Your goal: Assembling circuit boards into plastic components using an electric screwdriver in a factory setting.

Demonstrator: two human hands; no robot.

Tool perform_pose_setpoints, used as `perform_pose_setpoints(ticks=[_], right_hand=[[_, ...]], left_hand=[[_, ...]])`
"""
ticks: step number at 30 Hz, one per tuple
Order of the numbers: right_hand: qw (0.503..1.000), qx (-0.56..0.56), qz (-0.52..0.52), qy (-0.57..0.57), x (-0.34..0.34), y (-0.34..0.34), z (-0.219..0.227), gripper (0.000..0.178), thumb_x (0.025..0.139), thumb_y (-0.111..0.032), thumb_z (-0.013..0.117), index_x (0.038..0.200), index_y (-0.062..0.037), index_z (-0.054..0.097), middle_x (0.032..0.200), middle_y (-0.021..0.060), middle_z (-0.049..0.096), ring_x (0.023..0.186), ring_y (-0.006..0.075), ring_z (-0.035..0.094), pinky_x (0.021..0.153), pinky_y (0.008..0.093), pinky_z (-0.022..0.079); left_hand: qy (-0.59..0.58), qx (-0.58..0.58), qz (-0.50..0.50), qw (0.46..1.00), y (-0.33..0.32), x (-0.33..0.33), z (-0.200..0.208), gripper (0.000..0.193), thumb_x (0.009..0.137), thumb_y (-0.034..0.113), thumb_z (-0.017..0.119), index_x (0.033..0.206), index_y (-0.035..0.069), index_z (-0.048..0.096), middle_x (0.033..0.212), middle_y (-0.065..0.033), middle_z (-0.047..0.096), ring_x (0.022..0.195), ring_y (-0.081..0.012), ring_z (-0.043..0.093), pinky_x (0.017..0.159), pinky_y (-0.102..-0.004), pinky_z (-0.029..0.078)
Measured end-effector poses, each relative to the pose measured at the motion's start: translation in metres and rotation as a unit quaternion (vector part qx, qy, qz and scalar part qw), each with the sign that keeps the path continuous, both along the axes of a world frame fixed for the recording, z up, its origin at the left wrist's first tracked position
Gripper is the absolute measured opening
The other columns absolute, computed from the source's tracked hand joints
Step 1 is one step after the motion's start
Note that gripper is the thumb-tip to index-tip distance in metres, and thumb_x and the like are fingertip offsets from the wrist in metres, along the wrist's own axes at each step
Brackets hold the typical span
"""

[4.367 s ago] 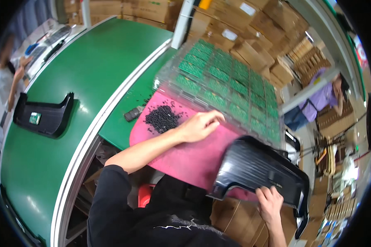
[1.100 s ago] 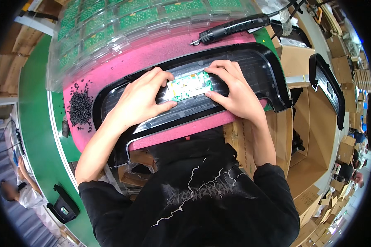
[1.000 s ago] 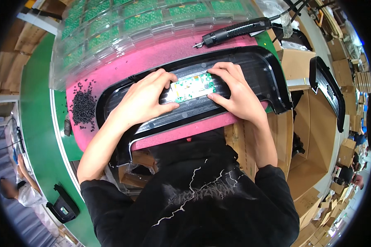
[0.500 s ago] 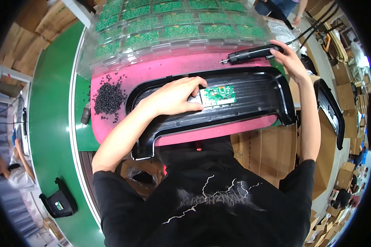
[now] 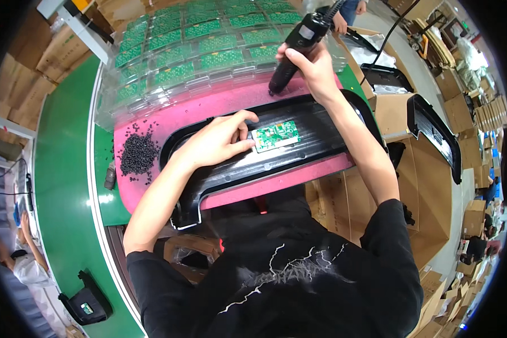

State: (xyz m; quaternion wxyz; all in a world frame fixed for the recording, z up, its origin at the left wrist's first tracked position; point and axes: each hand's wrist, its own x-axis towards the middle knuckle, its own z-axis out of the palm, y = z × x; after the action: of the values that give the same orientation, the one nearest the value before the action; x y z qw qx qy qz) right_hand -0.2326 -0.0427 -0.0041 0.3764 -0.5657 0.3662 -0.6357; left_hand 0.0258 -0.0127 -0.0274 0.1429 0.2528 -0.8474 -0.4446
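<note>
A long black plastic housing (image 5: 324,125) with raised rims lies across the pink mat (image 5: 287,180). Inside it sits a green circuit board (image 5: 276,137). At the board's left end, my left hand (image 5: 219,139) has its thumb and bent fingers closed about the edge; what lies under the fingers is partly hidden. My right hand (image 5: 319,70) is wrapped round a black electric screwdriver (image 5: 304,38), held tilted with its lower end pointing down above the housing's far rim. The screwdriver's bit is hard to make out. A heap of small black screws (image 5: 139,154) lies on the mat's left.
Stacked clear trays (image 5: 180,79) of green circuit boards stand along the far side. A dark cylindrical piece (image 5: 110,176) is beside the screws. Another black housing (image 5: 87,301) rests on the green table at lower left. Open cartons (image 5: 417,186) and another person's hand (image 5: 339,22) are at right.
My right hand has swung the screwdriver leftward, turning it from nearly level to steeply upright. My left hand stays at the board's left end, its fingers more bent. The whole view has shifted slightly.
</note>
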Motion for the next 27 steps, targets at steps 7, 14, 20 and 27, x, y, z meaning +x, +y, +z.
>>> perform_pose_setpoints(ticks=[7, 14, 20, 27], right_hand=[[0.966, -0.015, 0.065, -0.250, 0.012, 0.022, 0.034, 0.037, 0.092, -0.044, 0.056, 0.094, -0.0073, 0.056, 0.068, -0.0013, 0.045, 0.067, 0.0132, 0.048, 0.082, 0.0382, 0.045], [0.918, -0.039, 0.199, -0.341, 0.034, 0.070, 0.057, 0.045, 0.093, -0.052, 0.049, 0.094, -0.0071, 0.058, 0.066, 0.0006, 0.049, 0.060, 0.0132, 0.044, 0.069, 0.0347, 0.042], [0.935, -0.055, 0.174, -0.304, 0.047, 0.078, 0.050, 0.043, 0.094, -0.048, 0.047, 0.097, -0.0064, 0.057, 0.067, 0.0022, 0.051, 0.060, 0.0150, 0.049, 0.069, 0.0359, 0.043], [0.951, -0.095, 0.188, -0.225, 0.052, 0.082, 0.040, 0.039, 0.092, -0.041, 0.052, 0.101, -0.0031, 0.052, 0.070, 0.0062, 0.053, 0.061, 0.0160, 0.050, 0.071, 0.0363, 0.045]], left_hand=[[0.068, -0.139, 0.092, 0.984, 0.002, 0.001, 0.002, 0.028, 0.084, 0.014, 0.071, 0.107, 0.001, 0.060, 0.082, -0.0067, 0.065, 0.064, -0.0150, 0.058, 0.059, -0.0282, 0.048], [0.165, -0.344, 0.138, 0.914, 0.010, -0.003, 0.003, 0.037, 0.076, 0.018, 0.080, 0.104, 0.002, 0.063, 0.086, -0.0075, 0.067, 0.062, -0.0149, 0.061, 0.053, -0.0268, 0.050], [0.134, -0.409, 0.122, 0.894, 0.016, -0.003, 0.004, 0.026, 0.077, 0.015, 0.076, 0.094, 0.001, 0.063, 0.077, -0.0096, 0.065, 0.063, -0.0222, 0.064, 0.054, -0.0321, 0.051], [0.070, -0.439, 0.122, 0.888, 0.018, -0.008, 0.008, 0.022, 0.080, 0.013, 0.071, 0.095, 0.002, 0.062, 0.079, -0.0088, 0.063, 0.070, -0.0233, 0.065, 0.054, -0.0332, 0.052]])
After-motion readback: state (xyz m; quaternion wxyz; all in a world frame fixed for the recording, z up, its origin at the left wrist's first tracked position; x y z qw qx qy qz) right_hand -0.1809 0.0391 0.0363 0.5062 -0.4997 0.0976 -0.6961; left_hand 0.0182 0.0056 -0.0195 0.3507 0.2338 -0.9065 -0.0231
